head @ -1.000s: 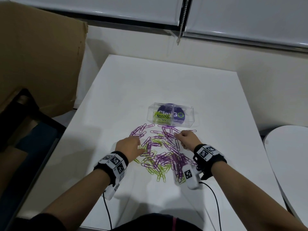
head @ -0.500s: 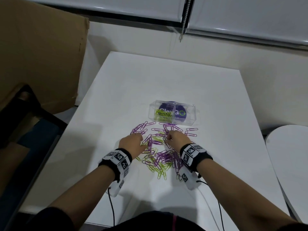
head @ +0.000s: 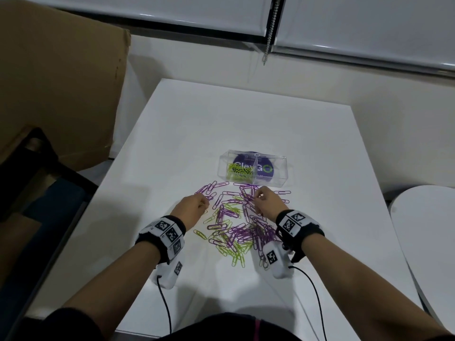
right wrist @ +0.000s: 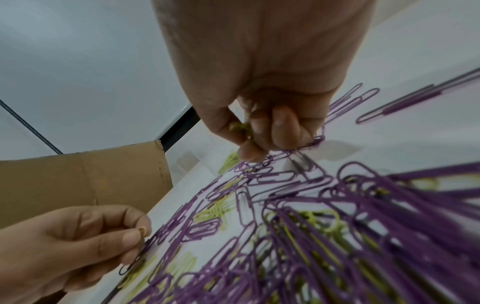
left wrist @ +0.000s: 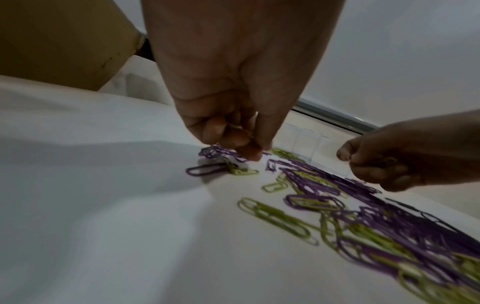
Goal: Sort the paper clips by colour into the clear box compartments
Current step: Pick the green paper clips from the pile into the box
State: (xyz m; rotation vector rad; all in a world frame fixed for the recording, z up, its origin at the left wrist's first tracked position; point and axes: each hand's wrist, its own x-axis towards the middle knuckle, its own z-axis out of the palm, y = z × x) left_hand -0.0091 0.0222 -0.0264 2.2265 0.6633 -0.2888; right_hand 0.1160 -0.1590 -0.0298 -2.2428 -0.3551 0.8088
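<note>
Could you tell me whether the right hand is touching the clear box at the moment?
Apart. In the head view the right hand sits over the purple clips, and a strip of white table shows between its knuckles and the clear box.

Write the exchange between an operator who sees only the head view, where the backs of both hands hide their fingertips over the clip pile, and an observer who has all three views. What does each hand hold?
Operator: From above I cannot see under the left hand. Is it holding anything?
Observer: Yes. The left wrist view shows it pinching a green clip at its fingertips.
Operator: And the right hand?
Observer: The right wrist view shows green clips tucked between its thumb and curled fingers.
</note>
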